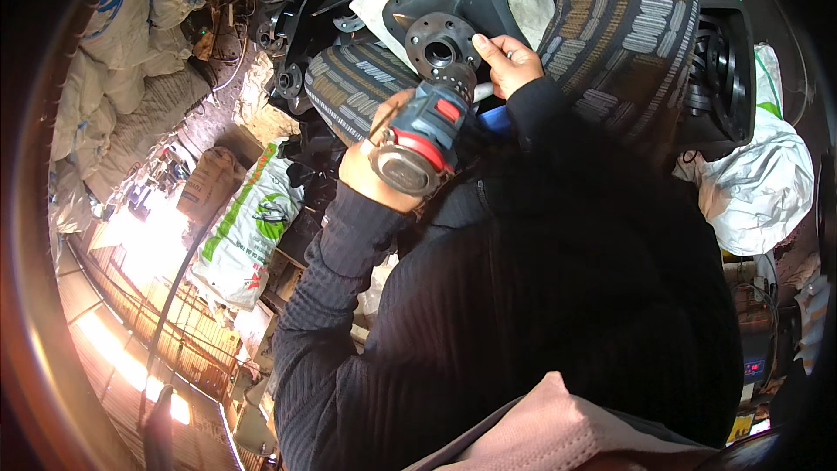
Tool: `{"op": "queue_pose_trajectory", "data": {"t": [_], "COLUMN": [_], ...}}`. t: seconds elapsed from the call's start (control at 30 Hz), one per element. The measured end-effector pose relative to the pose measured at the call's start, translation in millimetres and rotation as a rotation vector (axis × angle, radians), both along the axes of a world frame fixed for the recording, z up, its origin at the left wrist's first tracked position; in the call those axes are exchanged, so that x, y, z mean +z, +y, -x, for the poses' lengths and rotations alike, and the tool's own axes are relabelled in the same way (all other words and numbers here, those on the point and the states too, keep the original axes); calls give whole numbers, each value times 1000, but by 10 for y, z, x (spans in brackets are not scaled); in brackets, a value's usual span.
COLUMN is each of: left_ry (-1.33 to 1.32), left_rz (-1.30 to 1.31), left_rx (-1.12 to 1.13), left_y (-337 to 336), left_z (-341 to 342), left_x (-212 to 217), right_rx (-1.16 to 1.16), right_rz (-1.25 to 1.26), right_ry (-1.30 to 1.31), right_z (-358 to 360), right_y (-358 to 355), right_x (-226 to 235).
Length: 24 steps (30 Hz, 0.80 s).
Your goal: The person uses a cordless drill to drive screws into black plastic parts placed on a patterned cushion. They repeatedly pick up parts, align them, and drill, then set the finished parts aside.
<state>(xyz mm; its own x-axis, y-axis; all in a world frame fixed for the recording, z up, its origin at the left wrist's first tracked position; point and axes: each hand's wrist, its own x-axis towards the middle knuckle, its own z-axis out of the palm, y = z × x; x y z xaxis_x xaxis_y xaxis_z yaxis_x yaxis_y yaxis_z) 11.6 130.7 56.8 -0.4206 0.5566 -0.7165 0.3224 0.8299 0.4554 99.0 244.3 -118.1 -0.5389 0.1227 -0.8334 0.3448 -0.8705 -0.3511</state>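
1. Landmark: the black metal hub bracket [453, 13], a flanged plate with a round bolt-hole hub at its centre, resting on a whitish sack between tyres.
2. Far left of the bracket, stacked woven sacks [131, 26]; lower down, a white-and-green printed bag [253, 227].
3. Just below-left of the bracket, the left hand [370, 176] is clenched around a cordless power tool [423, 131], blue-grey and red plastic, its nose touching the hub's lower rim.
4. Just right of the hub, the right hand [510, 61] presses fingertips on the flange, steadying it, not closed around it.
5. Judged step: driving or loosening a hub fastener; next calls for keeping the nose square.
6. Right of the bracket, a ribbed tyre tread [628, 26].
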Motion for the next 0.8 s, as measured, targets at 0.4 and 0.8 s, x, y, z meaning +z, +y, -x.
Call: {"op": "queue_pose_trajectory", "data": {"t": [0.4,0.8], "left_ry": [181,258], "left_rz": [-234,-211], "left_rx": [145,90], "left_y": [-394,-540], "left_z": [-230,-354], "left_x": [233,308], "right_rx": [-282,146], "right_rz": [317,2], "right_ry": [200,199], "right_z": [-338,-128], "right_y": [123,-70], "right_x": [53,-110]}}
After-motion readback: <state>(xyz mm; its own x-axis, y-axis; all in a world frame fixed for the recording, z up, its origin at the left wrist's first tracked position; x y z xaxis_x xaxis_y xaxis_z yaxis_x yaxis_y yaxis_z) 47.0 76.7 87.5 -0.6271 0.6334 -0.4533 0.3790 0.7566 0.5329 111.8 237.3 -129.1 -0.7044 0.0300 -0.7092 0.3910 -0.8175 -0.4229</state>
